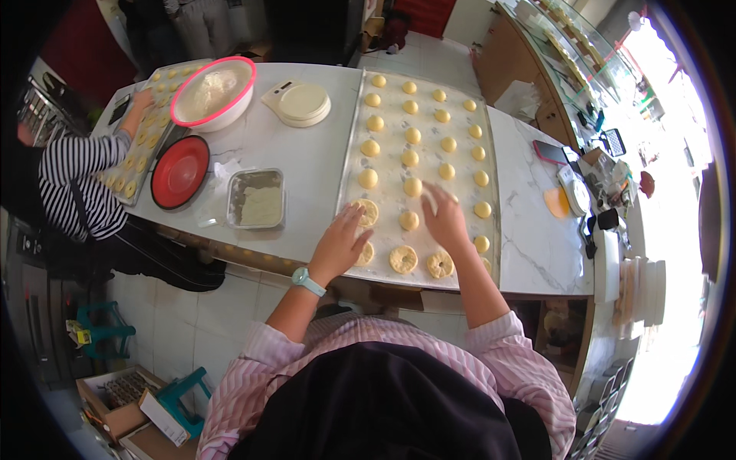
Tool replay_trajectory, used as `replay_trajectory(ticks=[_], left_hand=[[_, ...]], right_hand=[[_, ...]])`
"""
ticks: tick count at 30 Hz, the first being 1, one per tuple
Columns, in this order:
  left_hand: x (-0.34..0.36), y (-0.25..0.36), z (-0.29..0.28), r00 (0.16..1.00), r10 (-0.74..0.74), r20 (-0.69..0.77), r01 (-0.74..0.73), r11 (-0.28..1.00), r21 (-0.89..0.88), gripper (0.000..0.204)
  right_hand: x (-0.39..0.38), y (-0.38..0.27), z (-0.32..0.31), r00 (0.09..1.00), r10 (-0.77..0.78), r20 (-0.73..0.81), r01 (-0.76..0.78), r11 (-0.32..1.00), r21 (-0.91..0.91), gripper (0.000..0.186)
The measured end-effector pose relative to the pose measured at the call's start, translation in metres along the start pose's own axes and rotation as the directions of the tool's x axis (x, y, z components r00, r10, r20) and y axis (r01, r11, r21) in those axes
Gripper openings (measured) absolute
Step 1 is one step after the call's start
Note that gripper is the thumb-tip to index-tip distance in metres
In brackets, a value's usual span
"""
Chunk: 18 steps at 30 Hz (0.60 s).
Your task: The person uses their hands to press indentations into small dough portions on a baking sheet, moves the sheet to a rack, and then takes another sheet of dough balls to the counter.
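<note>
A large tray (pixel 391 146) carries rows of round dough balls (pixel 410 158). Along its near edge lie flattened dough rings with a hole in the middle, such as this dough ring (pixel 402 260) and another dough ring (pixel 440 265). My left hand (pixel 340 244), with a pale watch on the wrist, has its fingers apart at the tray's left side. Its fingertips rest at a flattened dough piece (pixel 369 212), and it partly covers another below. My right hand (pixel 445 218) hovers with fingers spread beside a dough ball (pixel 412 187), partly hiding a second one. Neither hand grips anything.
Left of the tray are a square metal container of flour (pixel 261 203), a red plate (pixel 180 172), a pink-rimmed bowl (pixel 213 93) and a kitchen scale (pixel 299 103). A person in a striped sleeve (pixel 84 161) works at another dough tray (pixel 142 157). A phone (pixel 549 152) lies right.
</note>
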<state>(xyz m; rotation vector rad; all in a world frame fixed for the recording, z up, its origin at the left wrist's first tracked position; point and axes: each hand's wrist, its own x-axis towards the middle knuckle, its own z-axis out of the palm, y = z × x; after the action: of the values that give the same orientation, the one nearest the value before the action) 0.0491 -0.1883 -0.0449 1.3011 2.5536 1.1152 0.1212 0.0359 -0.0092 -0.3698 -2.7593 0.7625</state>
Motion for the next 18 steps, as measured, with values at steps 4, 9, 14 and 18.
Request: replay_trajectory(ticks=[4, 9, 14, 18], left_hand=[[0.008, 0.001, 0.024, 0.996, 0.017, 0.089, -0.038, 0.972, 0.233, 0.060], [0.012, 0.007, 0.027, 0.999, 0.017, 0.029, -0.022, 0.987, 0.160, 0.054], [0.009, 0.008, 0.017, 0.991, 0.006, -0.130, -0.003, 1.000, 0.023, 0.048], [0.009, 0.013, 0.015, 0.984, -0.029, -0.174, 0.014, 0.996, -0.083, 0.043]], right_hand=[[-0.032, -0.004, 0.001, 0.981, -0.158, 0.108, 0.184, 0.933, -0.309, 0.061], [-0.043, 0.000, 0.028, 0.939, -0.142, 0.315, 0.244, 0.918, -0.312, 0.068], [-0.040, -0.002, 0.031, 0.952, -0.156, 0.265, 0.232, 0.930, -0.286, 0.068], [-0.043, 0.006, 0.038, 0.950, -0.150, 0.273, 0.230, 0.928, -0.292, 0.066]])
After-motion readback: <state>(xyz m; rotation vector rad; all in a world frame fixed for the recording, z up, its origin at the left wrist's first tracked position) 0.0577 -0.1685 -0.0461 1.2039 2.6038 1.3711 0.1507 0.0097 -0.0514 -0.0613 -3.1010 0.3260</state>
